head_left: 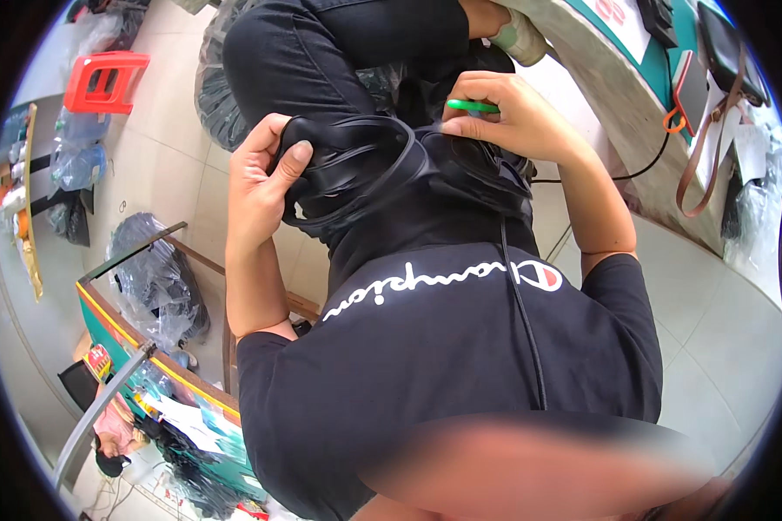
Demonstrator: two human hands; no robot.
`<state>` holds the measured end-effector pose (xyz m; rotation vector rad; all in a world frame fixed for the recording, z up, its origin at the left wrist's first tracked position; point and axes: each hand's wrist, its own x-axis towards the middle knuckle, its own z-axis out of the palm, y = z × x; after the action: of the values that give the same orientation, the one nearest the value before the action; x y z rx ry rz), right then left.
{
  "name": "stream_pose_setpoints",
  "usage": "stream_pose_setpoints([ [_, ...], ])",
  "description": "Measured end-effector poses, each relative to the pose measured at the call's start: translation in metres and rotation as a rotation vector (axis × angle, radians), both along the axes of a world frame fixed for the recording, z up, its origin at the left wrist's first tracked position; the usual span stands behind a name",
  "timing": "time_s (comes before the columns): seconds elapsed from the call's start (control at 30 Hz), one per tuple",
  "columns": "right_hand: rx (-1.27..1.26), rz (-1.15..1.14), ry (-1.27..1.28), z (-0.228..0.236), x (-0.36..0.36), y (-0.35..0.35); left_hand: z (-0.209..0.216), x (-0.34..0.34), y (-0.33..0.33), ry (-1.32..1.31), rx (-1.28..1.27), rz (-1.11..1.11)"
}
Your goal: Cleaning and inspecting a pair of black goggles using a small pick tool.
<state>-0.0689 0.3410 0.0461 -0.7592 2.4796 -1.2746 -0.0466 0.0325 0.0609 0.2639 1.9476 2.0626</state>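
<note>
Over my lap lies a glossy black piece (356,165) with several looped straps or folded edges. Its exact kind cannot be made out. My left hand (269,169) grips its left end, with the thumb on top and the fingers wrapped behind. Between the thumb and fingers of my right hand (500,113) sits a small bright green tool (473,106), perhaps a handle; whatever end it has is hidden. That hand rests at the right part of the black straps, its fingertips close to or touching them.
A work table (617,113) with a bag, papers and a cable stands at right. On the left are a red plastic stool (104,82), clear plastic bags (152,269) and a green-topped table (174,382). Another person (117,434) is at lower left. A dark cord (523,321) hangs down my shirt.
</note>
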Motion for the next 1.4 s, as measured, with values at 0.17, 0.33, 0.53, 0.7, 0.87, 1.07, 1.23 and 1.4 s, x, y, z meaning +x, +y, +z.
stream_pose_setpoints([
  [0.17, -0.291, -0.236, -0.272, 0.009, 0.011, -0.03, -0.007, 0.003, 0.007, -0.061, 0.137, 0.021],
  [0.33, -0.379, -0.148, -0.221, 0.011, 0.014, -0.049, -0.006, 0.008, 0.015, -0.096, 0.216, 0.001],
  [0.53, -0.563, -0.112, -0.521, 0.015, 0.012, -0.043, -0.007, 0.004, 0.013, -0.149, 0.12, -0.087],
  [0.7, -0.538, -0.207, -0.458, 0.009, 0.007, -0.04, -0.01, 0.002, 0.032, 0.37, -0.292, 0.231],
  [0.87, -0.697, -0.404, -0.548, 0.02, -0.01, -0.041, 0.0, 0.021, 0.034, 0.662, -0.107, -0.085],
  [1.07, -0.863, -0.216, -0.566, 0.051, -0.045, -0.053, -0.038, 0.023, 0.099, 0.369, -0.348, -0.345],
  [1.23, -1.08, -0.376, -0.721, 0.037, -0.062, -0.048, -0.049, 0.016, 0.116, -0.015, 0.2, -0.05],
  [1.4, -1.374, -0.379, -0.76, 0.015, -0.052, 0.002, -0.029, 0.007, 0.07, -0.195, 0.663, -0.185],
])
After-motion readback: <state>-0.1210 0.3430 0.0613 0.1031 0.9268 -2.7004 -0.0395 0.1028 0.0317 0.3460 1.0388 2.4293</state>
